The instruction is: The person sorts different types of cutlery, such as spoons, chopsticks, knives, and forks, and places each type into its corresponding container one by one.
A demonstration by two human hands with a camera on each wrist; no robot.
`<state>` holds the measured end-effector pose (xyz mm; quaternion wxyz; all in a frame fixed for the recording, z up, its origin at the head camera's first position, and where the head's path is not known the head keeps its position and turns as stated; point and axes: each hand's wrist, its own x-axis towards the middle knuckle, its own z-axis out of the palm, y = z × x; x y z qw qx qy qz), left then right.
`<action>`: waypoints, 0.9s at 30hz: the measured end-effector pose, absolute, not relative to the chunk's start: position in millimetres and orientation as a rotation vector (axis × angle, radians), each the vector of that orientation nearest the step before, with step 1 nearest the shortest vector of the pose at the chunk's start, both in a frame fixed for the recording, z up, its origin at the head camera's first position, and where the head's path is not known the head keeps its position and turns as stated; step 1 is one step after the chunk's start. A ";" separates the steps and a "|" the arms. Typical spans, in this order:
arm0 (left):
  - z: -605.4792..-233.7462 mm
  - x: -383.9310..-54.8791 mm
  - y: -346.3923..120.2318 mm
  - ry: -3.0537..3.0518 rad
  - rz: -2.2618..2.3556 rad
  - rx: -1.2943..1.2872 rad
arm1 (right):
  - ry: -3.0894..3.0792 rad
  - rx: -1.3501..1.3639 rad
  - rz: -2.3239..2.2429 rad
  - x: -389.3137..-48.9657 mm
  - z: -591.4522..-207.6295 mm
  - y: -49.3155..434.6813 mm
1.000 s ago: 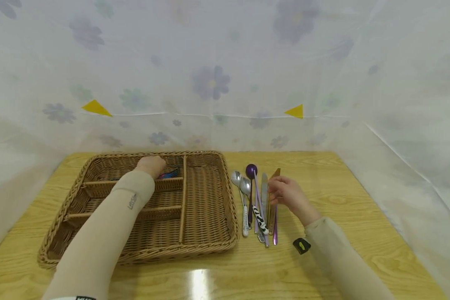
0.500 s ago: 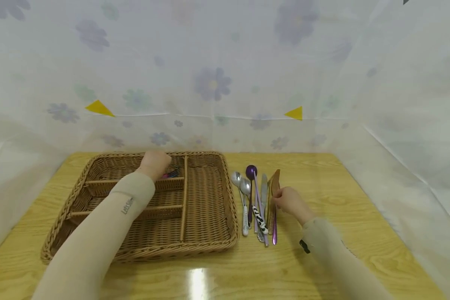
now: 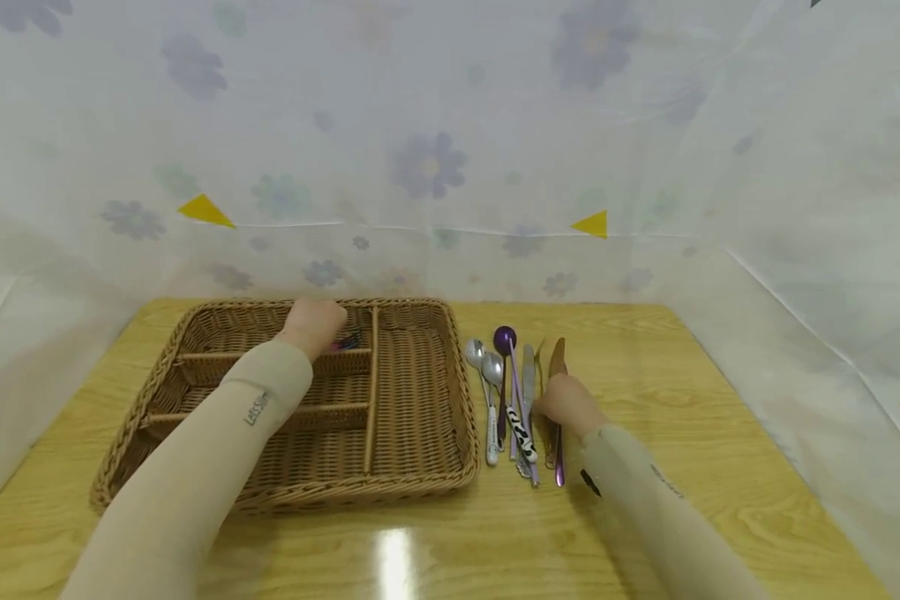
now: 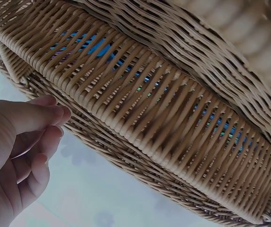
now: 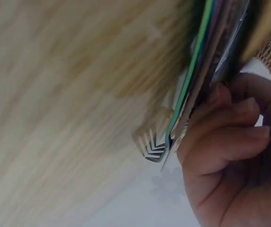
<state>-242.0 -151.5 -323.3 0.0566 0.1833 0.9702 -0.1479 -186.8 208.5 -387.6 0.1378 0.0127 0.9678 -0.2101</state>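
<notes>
L hand point(image 3: 317, 326): fingers loosely bent, nothing held, near rear rim of brown divided wicker basket point(image 3: 345, 487). R hand point(image 3: 570, 403): fingers pinching copper-coloured metal knife point(image 3: 558, 354) w/ green-edged metal fork point(image 5: 155, 149) alongside, R of basket; wood-grain worktop point(image 3: 645, 350) below.

Your head camera looks forward and down from above the near edge of the yellow wood-grain desk point(image 3: 457, 550), taking in the far edge. Your left wrist camera faces the far rim of the rectangular brown wicker basket point(image 3: 416, 392) from close in; your right, close beside the slim metal cutlery point(image 3: 528, 379), faces the desk's far edge. All three views share the basket; head and right wrist share the cutlery.
</notes>
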 end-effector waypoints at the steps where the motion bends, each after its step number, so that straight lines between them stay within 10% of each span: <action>1: -322.6 -241.6 -151.9 2.944 -0.448 0.562 | 2.791 0.049 -0.646 -187.0 -387.4 209.2; 27: -318.5 -235.1 -155.0 2.983 -0.327 0.529 | 2.790 0.202 -1.024 -189.3 -379.8 206.0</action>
